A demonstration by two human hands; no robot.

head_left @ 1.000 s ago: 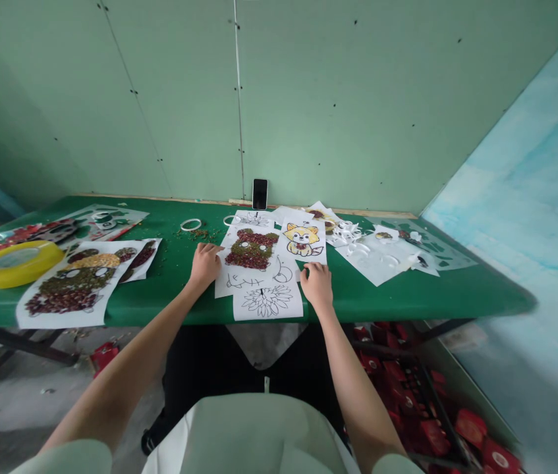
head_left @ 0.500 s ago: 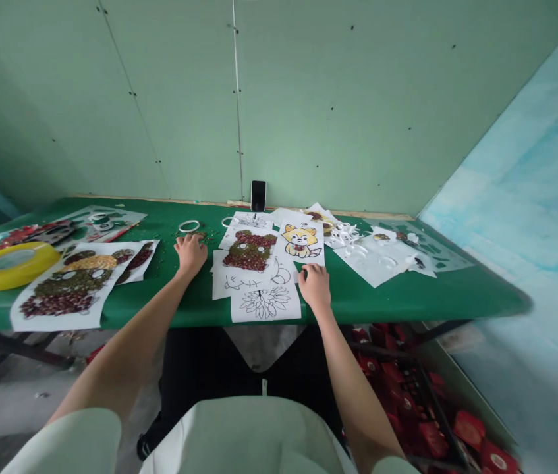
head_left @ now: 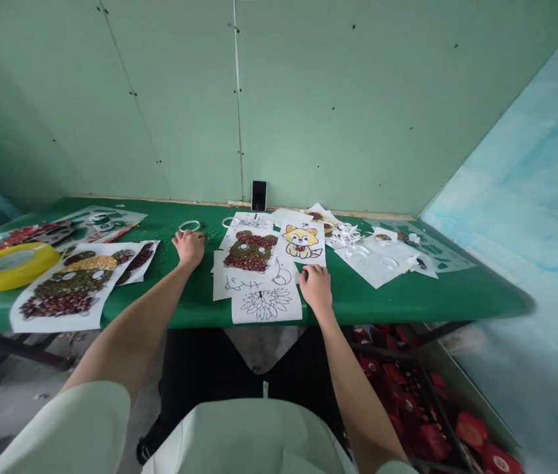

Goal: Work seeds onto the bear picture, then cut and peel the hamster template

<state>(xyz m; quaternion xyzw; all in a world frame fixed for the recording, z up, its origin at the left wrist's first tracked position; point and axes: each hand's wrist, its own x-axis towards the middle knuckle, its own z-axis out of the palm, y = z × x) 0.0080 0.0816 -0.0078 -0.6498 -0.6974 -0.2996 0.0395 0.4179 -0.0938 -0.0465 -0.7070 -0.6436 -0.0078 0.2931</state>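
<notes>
A pebbly, seed-covered bear picture (head_left: 251, 251) lies on the smooth green tabletop (head_left: 382, 303) between the hands. The left hand (head_left: 190, 248) bends beside a thin white ring (head_left: 190, 221), the right hand (head_left: 317, 286) half-curls by a flat paper drawing (head_left: 301, 242); whether either grip holds anything cannot be told. A glossy yellow roll (head_left: 16, 277) lies leftward.

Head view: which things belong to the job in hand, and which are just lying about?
Likely in use:
- loose seeds, by the left hand
- central seed-covered picture
- fox-like drawing, beside the right hand

Probably just lying about:
- yellow tape roll
- phone, against the wall
- white paper strips
- seed-covered picture at far left
</notes>
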